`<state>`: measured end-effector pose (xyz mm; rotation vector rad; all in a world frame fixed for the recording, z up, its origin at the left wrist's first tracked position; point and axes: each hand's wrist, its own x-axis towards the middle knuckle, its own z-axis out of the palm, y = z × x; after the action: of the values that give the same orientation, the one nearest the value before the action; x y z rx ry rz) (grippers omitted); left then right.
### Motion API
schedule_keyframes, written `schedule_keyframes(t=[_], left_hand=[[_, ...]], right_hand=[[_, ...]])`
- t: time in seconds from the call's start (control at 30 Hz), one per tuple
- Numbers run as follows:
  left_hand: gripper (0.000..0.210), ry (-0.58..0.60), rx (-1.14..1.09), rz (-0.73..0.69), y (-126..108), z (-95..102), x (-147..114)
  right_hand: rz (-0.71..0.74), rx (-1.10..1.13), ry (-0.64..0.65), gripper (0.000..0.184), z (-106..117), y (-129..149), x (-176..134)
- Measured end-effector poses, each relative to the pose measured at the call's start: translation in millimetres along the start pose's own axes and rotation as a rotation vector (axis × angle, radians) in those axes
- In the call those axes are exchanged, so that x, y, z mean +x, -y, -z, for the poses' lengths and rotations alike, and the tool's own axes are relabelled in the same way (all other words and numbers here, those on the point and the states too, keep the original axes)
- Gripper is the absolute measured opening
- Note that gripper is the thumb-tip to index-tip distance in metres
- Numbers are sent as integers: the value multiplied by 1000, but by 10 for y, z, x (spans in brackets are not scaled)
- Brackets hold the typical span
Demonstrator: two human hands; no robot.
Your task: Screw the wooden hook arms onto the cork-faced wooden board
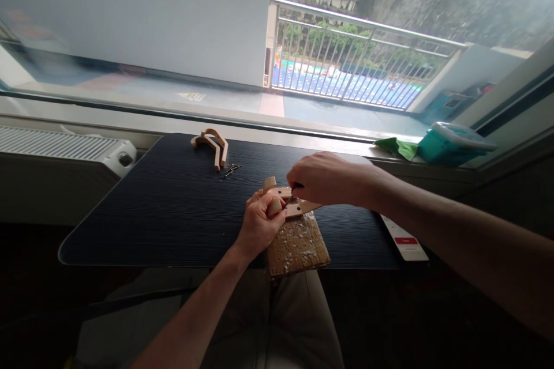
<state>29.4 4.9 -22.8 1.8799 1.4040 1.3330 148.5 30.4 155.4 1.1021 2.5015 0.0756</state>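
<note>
Gripping the wooden piece (pixel 293 211) over the taped block (pixel 298 245), your left hand (pixel 261 220) is steadying it; your right hand (pixel 318 177) is pinching a thin tool (pixel 295 188) above the block. You should be pushing gently.

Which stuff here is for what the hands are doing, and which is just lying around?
For the job: wooden piece with holes, shiny brown board, slim tool; probably curved wooden pieces and small screws.

Seemingly just lying about: phone, green cloth, lidded teal box.
</note>
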Motion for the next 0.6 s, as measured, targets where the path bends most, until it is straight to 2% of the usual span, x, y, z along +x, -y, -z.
schedule_keyframes(t=[0.13, 0.27, 0.33, 0.43, 0.6], left_hand=[[5, 7, 8, -6, 7, -3, -3], [5, -12, 1, -3, 15, -13, -9], [5, -9, -8, -4, 15, -13, -9], [5, -2, 0, 1, 5, -3, -5], [6, -1, -2, 6, 2, 3, -9]], right_hand=[[-31, 18, -21, 28, -33, -14, 8], [37, 9, 44, 30, 14, -13, -20], [58, -12, 34, 25, 17, 4, -7], [36, -31, 11, 22, -6, 37, 41], [11, 5, 65, 24, 26, 27, 41]])
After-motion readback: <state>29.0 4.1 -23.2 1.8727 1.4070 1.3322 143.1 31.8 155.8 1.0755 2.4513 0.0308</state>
